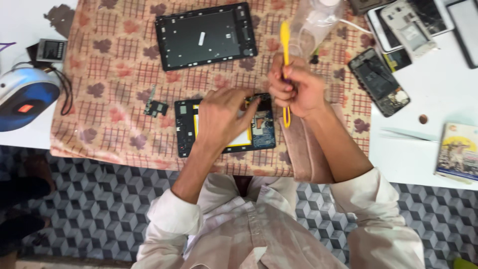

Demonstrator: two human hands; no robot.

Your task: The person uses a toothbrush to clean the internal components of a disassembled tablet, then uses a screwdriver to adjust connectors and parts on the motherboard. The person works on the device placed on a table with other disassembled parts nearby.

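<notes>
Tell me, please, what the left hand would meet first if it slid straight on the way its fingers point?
Probably the right hand, which grips a yellow plastic tool. The left hand lies on the opened tablet, pointing up-right toward it.

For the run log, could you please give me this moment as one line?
left hand: pressing on opened tablet | right hand: gripping yellow pry tool | surface: patterned cloth | nearby: black back panel

A white table [428, 154] carries a patterned cloth [114, 74] at its centre. On the bare top lie a booklet [458, 152] at four o'clock, opened phones [381, 82] at two, and a blue device [22, 97] at nine.
</notes>
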